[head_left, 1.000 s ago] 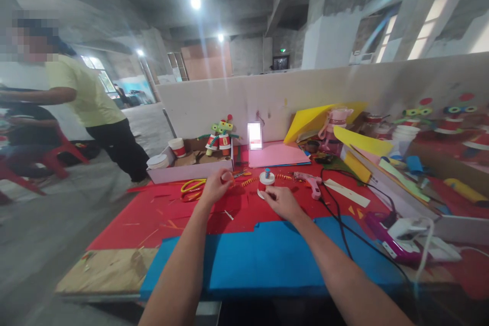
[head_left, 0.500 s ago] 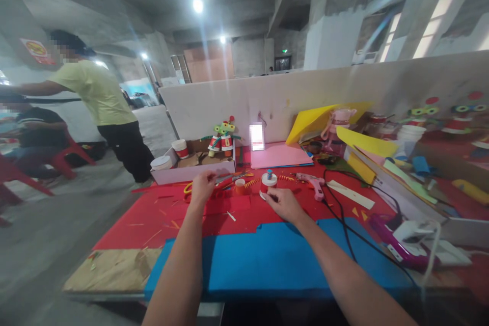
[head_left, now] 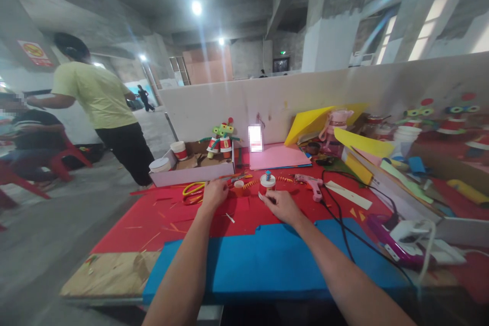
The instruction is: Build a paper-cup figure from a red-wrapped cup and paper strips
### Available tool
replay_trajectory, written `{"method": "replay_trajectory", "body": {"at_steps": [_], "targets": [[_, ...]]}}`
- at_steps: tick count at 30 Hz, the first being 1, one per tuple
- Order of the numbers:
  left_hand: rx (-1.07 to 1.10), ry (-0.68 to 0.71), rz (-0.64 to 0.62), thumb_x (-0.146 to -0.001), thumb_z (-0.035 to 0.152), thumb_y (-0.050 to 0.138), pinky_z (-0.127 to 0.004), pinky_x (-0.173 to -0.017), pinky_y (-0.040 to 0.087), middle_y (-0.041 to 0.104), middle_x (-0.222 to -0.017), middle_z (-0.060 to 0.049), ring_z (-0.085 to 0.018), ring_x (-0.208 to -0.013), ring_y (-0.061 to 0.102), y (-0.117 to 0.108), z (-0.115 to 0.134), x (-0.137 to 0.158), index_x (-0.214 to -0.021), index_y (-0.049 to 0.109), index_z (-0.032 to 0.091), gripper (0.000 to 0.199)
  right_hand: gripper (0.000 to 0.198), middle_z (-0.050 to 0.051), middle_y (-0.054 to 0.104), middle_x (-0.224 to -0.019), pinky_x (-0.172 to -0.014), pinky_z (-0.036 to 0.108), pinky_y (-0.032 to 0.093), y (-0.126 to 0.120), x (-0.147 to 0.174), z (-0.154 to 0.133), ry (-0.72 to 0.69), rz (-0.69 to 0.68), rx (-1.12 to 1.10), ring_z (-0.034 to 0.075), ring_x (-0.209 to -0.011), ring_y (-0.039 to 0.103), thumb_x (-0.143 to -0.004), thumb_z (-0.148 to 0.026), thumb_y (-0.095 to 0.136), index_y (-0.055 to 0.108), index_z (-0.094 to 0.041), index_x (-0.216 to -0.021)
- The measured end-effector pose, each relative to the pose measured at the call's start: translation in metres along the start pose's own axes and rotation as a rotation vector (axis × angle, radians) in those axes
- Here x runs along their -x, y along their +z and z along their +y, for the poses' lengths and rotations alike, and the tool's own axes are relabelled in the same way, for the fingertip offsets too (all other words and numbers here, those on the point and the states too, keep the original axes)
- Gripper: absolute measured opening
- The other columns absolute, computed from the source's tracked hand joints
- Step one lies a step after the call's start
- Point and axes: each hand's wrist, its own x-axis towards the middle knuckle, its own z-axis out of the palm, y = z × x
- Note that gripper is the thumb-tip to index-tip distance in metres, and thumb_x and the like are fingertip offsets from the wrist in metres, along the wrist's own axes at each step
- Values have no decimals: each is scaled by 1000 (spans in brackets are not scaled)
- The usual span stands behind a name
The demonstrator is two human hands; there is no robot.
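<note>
Red-and-white cup (head_left: 267, 184) at frame centre on the bench (head_left: 109, 277), small blue piece (head_left: 268, 175) on top. Right hand (head_left: 281, 205) has its fingers pinched on the cup's lower edge. Left hand (head_left: 215, 194) sits left of centre, between yellow-handled scissors (head_left: 190, 192) and a small orange cup (head_left: 239, 189); fingers curled, can't tell at this size if they grip anything. Pink glue gun (head_left: 314, 186) right of centre, two dolls (head_left: 225, 143) in the box (head_left: 191, 175) upper left of the cup.
</note>
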Motion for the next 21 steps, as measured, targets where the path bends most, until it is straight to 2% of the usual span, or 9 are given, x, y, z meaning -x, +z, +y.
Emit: {"method": "replay_trajectory", "body": {"at_steps": [5,10,17,21], "targets": [[69,-67,104,-84,29,50,-33,-82,43,74,-94,-9,-25,-92,63,-14,-26,-7,-96,73,25,26,44,-3,42,-52,-52,24,24,2,0,0,10,-19,-6,10,-50,36,-91,-43,44,43,-18,-55],[127,-28,-39,-82,33,54,-32,-79,45,73,-97,-8,-26,-91,64,-10,-42,-12,-105,71,26,29,42,-4,40,-52,-52,24,22,3,-1,-1,-5,-44,-17,9,-50,35,-90,-41,45,40,-18,-55],[72,39,-34,-75,28,63,-38,-92,41,65,-121,-8,-30,-110,56,-2,-43,-5,-103,71,25,30,42,-3,39,-52,-53,24,22,3,0,-2,1,-70,-5,10,-51,34,-90,-42,45,38,-19,-56],[46,14,-42,-78,30,61,-41,-89,42,64,-121,-9,-31,-110,55,-2,-34,-8,-99,71,24,24,42,-4,39,-53,-53,24,21,3,0,-2,-4,-71,-9,10,-52,35,-90,-42,45,37,-19,-57]]}}
